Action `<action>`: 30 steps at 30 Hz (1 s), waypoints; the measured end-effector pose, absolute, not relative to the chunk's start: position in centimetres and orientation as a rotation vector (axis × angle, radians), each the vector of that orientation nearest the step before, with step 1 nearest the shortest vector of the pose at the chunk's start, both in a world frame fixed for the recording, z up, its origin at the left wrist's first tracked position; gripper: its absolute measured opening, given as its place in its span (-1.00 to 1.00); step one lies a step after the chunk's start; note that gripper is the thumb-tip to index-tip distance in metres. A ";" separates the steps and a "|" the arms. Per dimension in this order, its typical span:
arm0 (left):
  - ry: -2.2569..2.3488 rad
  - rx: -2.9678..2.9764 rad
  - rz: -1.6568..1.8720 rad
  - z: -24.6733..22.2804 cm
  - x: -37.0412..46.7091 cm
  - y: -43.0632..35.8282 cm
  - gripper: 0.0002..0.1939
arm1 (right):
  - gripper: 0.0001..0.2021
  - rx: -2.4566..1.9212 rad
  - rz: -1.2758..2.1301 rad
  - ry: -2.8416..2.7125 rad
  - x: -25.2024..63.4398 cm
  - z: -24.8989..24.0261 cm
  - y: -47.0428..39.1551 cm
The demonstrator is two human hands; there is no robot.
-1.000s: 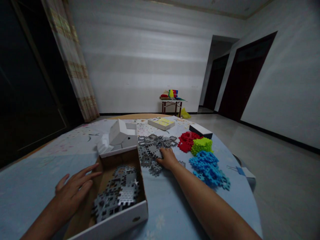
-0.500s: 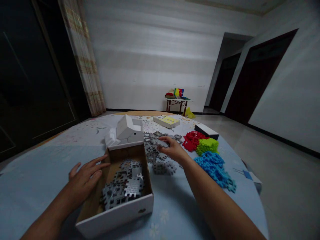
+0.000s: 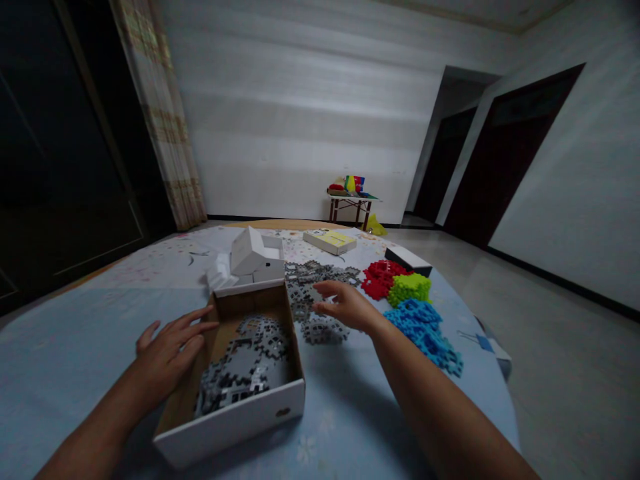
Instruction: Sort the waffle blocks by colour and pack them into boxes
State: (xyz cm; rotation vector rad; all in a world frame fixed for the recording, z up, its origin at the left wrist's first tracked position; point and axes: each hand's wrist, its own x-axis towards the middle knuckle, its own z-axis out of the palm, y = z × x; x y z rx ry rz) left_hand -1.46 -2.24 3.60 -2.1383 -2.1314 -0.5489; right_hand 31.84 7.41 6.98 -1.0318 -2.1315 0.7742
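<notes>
My left hand [image 3: 173,347] rests on the left wall of an open white cardboard box [image 3: 240,423], its fingers spread over the rim. Inside lie many grey interlocking building pieces [image 3: 245,360] with toothed edges. To the right of the box, my right hand [image 3: 345,305] hovers over a loose pile of the same grey pieces [image 3: 305,300]. Its thumb and fingers are apart, with nothing visible between them. Beyond it are heaps of red pieces [image 3: 381,277], yellow-green pieces [image 3: 410,289] and blue pieces [image 3: 423,330].
Behind the box stands a white carton [image 3: 255,257] with its flap raised. A flat yellow-and-white box [image 3: 330,241] and a black-and-white box [image 3: 407,260] lie farther back. The round table has a pale blue flowered cloth [image 3: 100,333]. A small side table [image 3: 353,198] stands by the wall.
A grey piece at my right fingertips is gone from them, and that hand has opened slightly. Pieces in the box lie differently. My left hand stays on the rim; the view shifted slightly.
</notes>
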 end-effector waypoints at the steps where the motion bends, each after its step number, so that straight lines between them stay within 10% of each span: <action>1: -2.133 -2.134 -0.550 3.5 -1.5 -2.2 -0.52 | -0.55 -1.120 0.671 -2.172 32.8 6.3 7.7; 30: -2.133 -2.150 -0.607 2.9 -2.5 -1.9 -0.50 | -0.45 -1.696 0.244 -2.181 35.6 -0.2 11.6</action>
